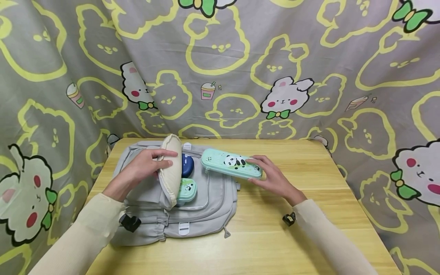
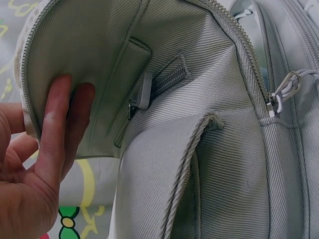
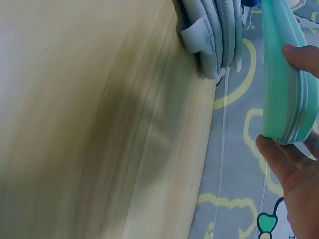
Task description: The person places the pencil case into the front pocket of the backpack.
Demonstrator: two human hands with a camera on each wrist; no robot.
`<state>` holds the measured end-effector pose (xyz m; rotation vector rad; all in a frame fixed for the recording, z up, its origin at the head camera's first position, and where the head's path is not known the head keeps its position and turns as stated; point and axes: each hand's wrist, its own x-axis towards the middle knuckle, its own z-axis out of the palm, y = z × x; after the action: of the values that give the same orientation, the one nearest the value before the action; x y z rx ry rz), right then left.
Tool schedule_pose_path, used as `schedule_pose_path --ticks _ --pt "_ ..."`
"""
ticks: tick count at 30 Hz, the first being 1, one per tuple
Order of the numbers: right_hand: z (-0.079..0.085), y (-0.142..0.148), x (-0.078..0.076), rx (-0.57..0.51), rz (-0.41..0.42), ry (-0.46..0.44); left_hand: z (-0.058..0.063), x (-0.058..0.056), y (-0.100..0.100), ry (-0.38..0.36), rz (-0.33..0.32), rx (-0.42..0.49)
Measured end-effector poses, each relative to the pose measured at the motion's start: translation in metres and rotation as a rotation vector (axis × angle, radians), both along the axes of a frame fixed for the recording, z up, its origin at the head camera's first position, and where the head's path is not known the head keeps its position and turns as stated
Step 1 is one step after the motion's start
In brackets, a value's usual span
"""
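A grey backpack (image 1: 214,206) lies on the table with its front pocket unzipped. My left hand (image 1: 142,166) grips the edge of the raised cream pocket flap (image 1: 170,173), its fingers on the grey lining (image 2: 102,64) in the left wrist view. Beside the flap show a dark blue rounded case (image 1: 187,165) and a smaller mint panda case (image 1: 187,190), both partly hidden. My right hand (image 1: 271,177) holds one end of a long mint pencil case (image 1: 220,164) with a panda print, over the backpack's right side. Its zip side (image 3: 284,94) faces the right wrist view.
The wooden table (image 1: 292,244) extends right of and in front of the backpack. A patterned curtain (image 1: 233,49) hangs behind and on both sides. A zip pull (image 1: 227,233) and a white buckle (image 1: 183,228) lie at the backpack's near edge.
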<state>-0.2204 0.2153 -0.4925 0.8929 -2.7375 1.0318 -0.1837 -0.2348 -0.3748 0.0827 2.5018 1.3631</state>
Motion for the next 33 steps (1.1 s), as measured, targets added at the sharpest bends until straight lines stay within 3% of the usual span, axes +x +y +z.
schedule_pose_path --ticks 12,26,33 --pt "0.0 -0.028 -0.003 0.019 0.069 0.047 0.001 0.001 -0.001 -0.001 0.001 0.008" --pt "0.005 -0.037 -0.003 0.018 0.085 0.061 0.001 0.001 0.0 -0.001 0.006 0.01" --pt "0.01 -0.044 -0.005 0.024 0.099 0.022 0.001 0.0 0.0 -0.014 0.016 -0.01"
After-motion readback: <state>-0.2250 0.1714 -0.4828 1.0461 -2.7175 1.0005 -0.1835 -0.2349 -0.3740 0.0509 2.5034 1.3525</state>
